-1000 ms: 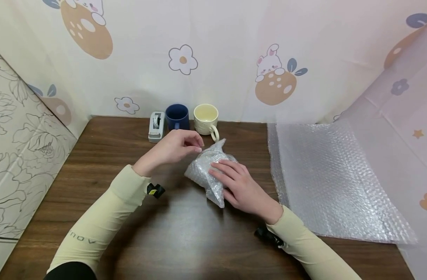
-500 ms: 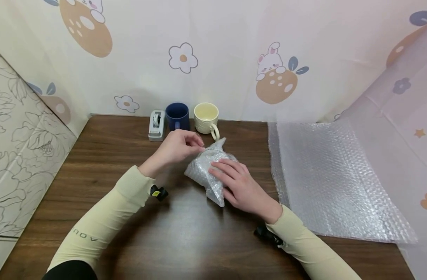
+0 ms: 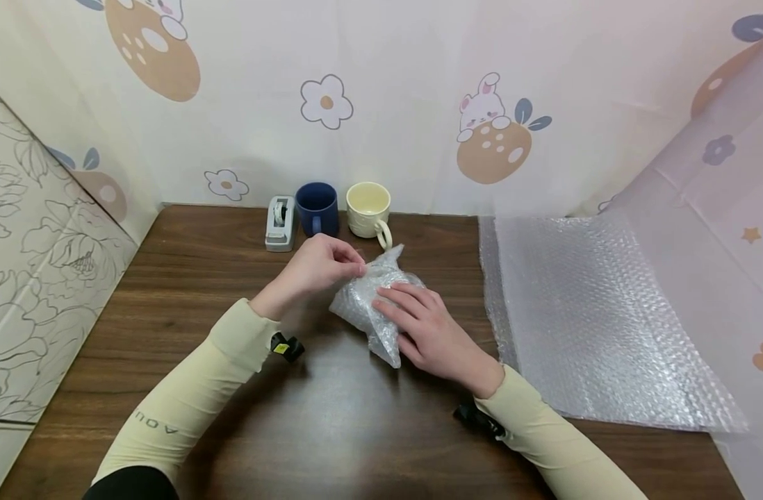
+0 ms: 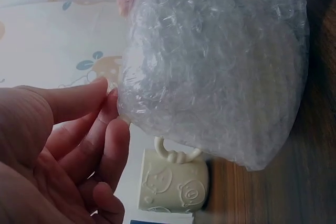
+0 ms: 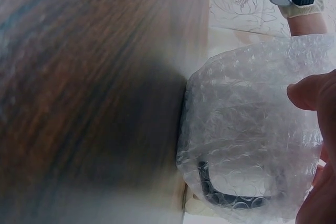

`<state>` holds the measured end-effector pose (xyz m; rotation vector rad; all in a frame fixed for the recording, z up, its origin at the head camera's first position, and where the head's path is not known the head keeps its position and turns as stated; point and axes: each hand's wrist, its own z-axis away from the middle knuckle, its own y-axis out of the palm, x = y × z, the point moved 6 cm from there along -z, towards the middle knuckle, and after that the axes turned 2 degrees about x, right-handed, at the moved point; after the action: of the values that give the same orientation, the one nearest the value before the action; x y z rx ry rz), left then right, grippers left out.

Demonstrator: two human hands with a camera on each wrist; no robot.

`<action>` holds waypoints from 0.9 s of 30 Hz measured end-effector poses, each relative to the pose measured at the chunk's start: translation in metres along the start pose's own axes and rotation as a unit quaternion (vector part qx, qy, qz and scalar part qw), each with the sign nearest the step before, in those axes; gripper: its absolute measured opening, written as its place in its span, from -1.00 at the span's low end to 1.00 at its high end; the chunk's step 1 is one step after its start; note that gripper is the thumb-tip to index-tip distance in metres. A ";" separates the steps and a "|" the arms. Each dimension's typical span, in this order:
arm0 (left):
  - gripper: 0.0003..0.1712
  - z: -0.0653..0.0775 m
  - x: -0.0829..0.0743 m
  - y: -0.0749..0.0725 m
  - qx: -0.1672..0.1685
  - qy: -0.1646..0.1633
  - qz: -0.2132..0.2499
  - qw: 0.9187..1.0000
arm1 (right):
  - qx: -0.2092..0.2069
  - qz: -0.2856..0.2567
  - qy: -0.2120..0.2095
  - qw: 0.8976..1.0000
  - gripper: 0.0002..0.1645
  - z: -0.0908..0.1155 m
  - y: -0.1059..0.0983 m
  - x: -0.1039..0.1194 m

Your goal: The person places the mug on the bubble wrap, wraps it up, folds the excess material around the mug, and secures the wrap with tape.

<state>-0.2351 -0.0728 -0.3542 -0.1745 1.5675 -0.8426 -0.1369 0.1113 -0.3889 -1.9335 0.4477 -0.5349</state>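
A bubble-wrapped bundle [image 3: 356, 305] stands on the table between both hands. Through the wrap, the right wrist view shows a dark curved band [image 5: 231, 199], like a mug handle. My right hand [image 3: 434, 333] holds the bundle from the right, fingers over its top and thumb [image 5: 304, 93] against its side. At the bundle's upper left edge, the left hand [image 3: 319, 267] has thumb and forefinger close together, pinching at the wrap [image 4: 210, 72]. Whether a thin clear strip lies between those fingertips is too fine to see.
Behind the hands stand a grey tape dispenser [image 3: 281, 223], a dark blue mug [image 3: 317, 207] and a cream mug [image 3: 367, 212], its handle turned toward the bundle. Flat bubble wrap sheets [image 3: 594, 326] cover the table's right side. A patterned curtain [image 3: 406, 104] hangs along the back edge.
My left hand has shifted slightly right, its thumb and fingertips coming closer together at the bundle's edge. The right hand and the bundle keep their places.
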 end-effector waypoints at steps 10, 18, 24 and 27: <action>-0.90 0.001 -0.007 0.007 -0.008 0.025 -0.058 0.998 | 0.002 -0.004 0.006 1.000 -0.29 0.000 0.000 0.000; -0.89 0.005 -0.021 0.016 -0.051 0.073 -0.162 0.983 | -0.006 -0.003 0.007 1.000 -0.30 -0.001 0.000 -0.001; -0.76 0.006 -0.020 0.014 -0.049 0.049 -0.185 0.980 | -0.002 -0.002 0.008 1.000 -0.29 -0.001 -0.001 0.000; -0.66 0.003 -0.013 0.013 -0.038 0.017 -0.167 0.985 | -0.001 -0.005 0.008 1.000 -0.29 -0.001 0.000 0.000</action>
<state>-0.2249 -0.0580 -0.3516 -0.4903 1.6280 -1.0490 -0.1375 0.1108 -0.3887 -1.9358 0.4501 -0.5563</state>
